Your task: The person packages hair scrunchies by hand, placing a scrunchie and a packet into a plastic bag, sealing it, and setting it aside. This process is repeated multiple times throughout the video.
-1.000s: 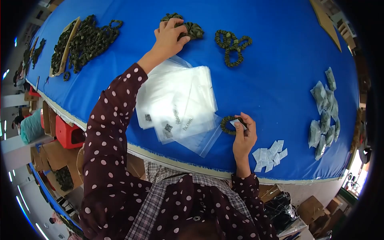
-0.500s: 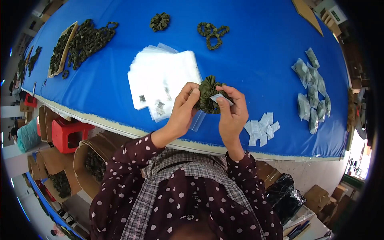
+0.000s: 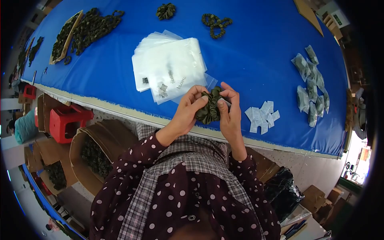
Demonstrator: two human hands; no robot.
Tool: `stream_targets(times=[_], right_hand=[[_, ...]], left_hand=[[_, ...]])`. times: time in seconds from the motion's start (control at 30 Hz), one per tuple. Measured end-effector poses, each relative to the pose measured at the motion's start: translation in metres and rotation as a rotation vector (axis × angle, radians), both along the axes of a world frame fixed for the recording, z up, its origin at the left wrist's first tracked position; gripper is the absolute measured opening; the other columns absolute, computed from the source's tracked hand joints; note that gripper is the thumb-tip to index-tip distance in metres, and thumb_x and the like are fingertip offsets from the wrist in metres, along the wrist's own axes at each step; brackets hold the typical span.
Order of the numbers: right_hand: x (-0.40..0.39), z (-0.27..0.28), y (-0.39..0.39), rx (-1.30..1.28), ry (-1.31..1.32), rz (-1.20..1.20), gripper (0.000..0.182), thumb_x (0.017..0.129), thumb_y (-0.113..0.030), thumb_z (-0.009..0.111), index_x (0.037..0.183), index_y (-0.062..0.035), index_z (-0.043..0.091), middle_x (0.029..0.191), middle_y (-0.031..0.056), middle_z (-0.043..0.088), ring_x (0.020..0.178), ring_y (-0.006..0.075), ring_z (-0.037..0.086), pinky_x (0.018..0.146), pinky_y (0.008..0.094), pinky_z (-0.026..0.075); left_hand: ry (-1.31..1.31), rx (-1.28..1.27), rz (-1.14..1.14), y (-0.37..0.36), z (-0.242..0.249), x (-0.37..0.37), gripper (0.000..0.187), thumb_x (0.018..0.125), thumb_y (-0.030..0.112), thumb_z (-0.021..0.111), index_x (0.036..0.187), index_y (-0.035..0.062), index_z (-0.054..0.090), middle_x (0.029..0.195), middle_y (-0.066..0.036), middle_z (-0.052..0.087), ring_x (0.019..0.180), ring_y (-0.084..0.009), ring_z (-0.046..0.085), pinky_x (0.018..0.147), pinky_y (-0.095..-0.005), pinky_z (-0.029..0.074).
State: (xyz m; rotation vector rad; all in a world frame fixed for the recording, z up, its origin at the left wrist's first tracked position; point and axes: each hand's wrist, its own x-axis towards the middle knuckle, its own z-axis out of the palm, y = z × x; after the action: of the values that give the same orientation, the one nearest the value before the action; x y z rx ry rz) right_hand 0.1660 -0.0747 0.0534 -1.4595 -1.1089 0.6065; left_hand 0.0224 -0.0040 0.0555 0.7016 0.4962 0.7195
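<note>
Dark green gathered scrunchies (image 3: 209,110) are bunched between my two hands above the table's near edge. My left hand (image 3: 188,109) pinches them from the left, thumb on top. On the right side, my right hand (image 3: 230,110) grips them with thumb and fingers, and a sliver of a small white label shows beside its thumb, mostly hidden. A stack of clear plastic bags (image 3: 170,66) with dark print lies just beyond my left hand. Small white labels (image 3: 262,116) are scattered to the right of my right hand.
Filled bags (image 3: 312,86) lie at the right of the blue table (image 3: 264,52). Looped scrunchies (image 3: 216,25) and a single scrunchie (image 3: 166,11) are at the far side, a large pile (image 3: 94,29) at the left. A red stool (image 3: 68,122) and cardboard boxes (image 3: 92,154) stand below.
Both hands have drawn the scrunchies slightly nearer my body and squeezed them together. The white label, plainly visible before, is now mostly covered. The view has shifted a little.
</note>
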Motion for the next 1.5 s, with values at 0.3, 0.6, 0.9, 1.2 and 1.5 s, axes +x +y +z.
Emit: stream_targets(times=[0.3,0.6,0.9,1.2,1.5], right_hand=[[0.043,-0.008,-0.031,-0.265,0.063,0.006,0.035,0.101,-0.019,0.064,0.129,-0.0009,0.055,0.132,0.0134,0.058,0.112,0.0233,0.057,0.095,0.0332,0.046],[0.013,-0.018,-0.011,-0.269,0.085,-0.098,0.04,0.098,-0.015,0.067,0.134,0.0002,0.057,0.128,0.0127,0.063,0.11,0.0238,0.062,0.095,0.0316,0.048],[0.004,-0.028,-0.01,-0.282,0.001,-0.025,0.039,0.095,-0.012,0.07,0.13,0.0017,0.061,0.122,0.0116,0.067,0.106,0.0218,0.062,0.093,0.0296,0.048],[0.013,-0.035,-0.015,-0.253,0.009,0.071,0.04,0.091,-0.009,0.073,0.127,0.0018,0.062,0.119,0.012,0.068,0.1,0.0224,0.064,0.091,0.0298,0.05],[0.003,-0.031,-0.008,-0.08,-0.393,0.044,0.052,0.091,-0.009,0.07,0.14,-0.0027,0.052,0.121,0.0156,0.066,0.105,0.0274,0.063,0.092,0.0349,0.05]], left_hand=[[0.947,1.192,0.283,-0.003,-0.036,-0.017,0.025,0.089,0.002,0.064,0.113,0.0018,0.063,0.101,-0.005,0.061,0.083,-0.0187,0.055,0.074,-0.0326,0.047],[1.024,1.31,0.268,-0.016,-0.048,-0.021,0.033,0.08,0.0,0.069,0.112,0.0055,0.064,0.099,-0.007,0.058,0.087,-0.0266,0.054,0.076,-0.0366,0.047],[1.111,1.257,0.229,-0.004,-0.047,-0.013,0.021,0.08,0.002,0.069,0.099,0.0075,0.061,0.091,-0.007,0.053,0.084,-0.0274,0.054,0.073,-0.0365,0.047],[1.165,1.325,0.225,0.0,-0.046,-0.011,0.015,0.083,0.003,0.067,0.094,0.0066,0.057,0.09,-0.008,0.053,0.075,-0.0274,0.055,0.067,-0.0375,0.047],[0.963,0.962,0.223,0.004,-0.033,-0.021,0.01,0.087,0.001,0.064,0.092,0.0044,0.056,0.09,-0.009,0.052,0.068,-0.0281,0.052,0.063,-0.0392,0.046]])
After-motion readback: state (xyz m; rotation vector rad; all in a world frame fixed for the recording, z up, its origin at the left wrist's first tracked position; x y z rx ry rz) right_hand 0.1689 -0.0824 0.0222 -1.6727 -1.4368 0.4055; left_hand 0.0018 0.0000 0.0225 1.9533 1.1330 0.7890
